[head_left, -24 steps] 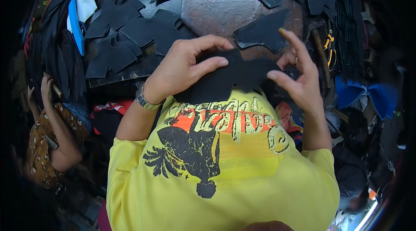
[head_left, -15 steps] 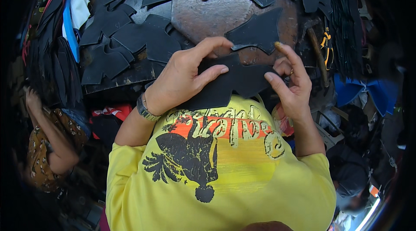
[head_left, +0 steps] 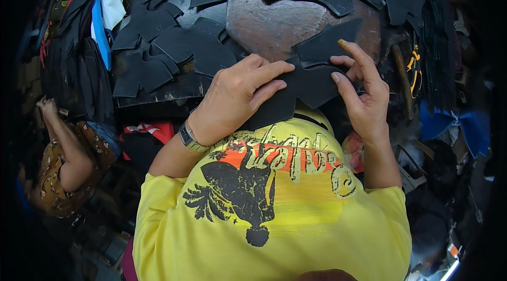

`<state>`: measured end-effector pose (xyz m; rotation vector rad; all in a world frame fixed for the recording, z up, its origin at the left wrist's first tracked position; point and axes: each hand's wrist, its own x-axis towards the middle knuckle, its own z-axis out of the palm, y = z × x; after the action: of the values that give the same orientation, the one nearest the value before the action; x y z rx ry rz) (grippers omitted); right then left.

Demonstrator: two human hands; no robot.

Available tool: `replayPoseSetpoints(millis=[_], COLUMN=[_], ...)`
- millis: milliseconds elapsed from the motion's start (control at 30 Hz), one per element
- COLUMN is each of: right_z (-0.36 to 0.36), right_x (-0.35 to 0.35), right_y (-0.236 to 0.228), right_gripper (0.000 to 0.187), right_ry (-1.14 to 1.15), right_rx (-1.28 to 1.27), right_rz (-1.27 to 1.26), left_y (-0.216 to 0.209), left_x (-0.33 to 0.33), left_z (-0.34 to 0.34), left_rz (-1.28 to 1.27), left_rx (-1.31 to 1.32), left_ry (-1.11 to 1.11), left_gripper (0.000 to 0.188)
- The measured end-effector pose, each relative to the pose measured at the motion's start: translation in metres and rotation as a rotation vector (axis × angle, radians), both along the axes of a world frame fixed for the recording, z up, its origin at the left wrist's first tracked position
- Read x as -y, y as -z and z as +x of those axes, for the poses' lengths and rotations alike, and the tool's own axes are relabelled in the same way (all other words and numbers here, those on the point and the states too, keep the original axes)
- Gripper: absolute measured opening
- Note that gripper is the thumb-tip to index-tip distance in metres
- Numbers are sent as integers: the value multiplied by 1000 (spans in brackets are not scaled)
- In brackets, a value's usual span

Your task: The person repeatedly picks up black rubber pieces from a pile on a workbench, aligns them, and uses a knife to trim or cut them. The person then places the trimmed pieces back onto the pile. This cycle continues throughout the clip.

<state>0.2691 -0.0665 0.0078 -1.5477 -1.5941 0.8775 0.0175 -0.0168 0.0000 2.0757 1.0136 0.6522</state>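
Observation:
A flat black cut piece, leather-like with a notched edge, is held in front of my yellow shirt at the near edge of the workbench. My left hand, with a watch on its wrist, pinches it between thumb and fingers along its left part. At its right end my right hand grips it with the thumb and a bent finger, while the index finger, its tip stained yellow-brown, stands raised. Just beyond lies a similar black piece, partly over a worn brown slab.
Several more black cut pieces overlap across the bench. On the right lie a wooden-handled hammer and a yellow-and-black handled tool. Dark strips hang beyond them. At left sits another person, whose arm shows.
The held piece has turned slightly, and my hands have shifted a little. My right thumb and finger have closed on its right end. The whole view has moved slightly.

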Motion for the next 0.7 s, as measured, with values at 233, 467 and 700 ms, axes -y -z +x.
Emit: replayPoseSetpoints(millis=[233, 467, 700], right_z=[-4, -7, -10], right_x=[-7, -10, -13], right_y=[-3, 3, 1], right_gripper=[56, 56, 57], right_ry=[50, 90, 117], right_rx=[-25, -2, 38], right_rz=[-36, 8, -41], left_y=[-10, 0, 2], left_x=[-3, -13, -17], left_z=[-2, 4, 4], left_rz=[50, 55, 1], left_rx=[-58, -70, -87], left_ry=[28, 42, 48], left_gripper=[31, 30, 29])
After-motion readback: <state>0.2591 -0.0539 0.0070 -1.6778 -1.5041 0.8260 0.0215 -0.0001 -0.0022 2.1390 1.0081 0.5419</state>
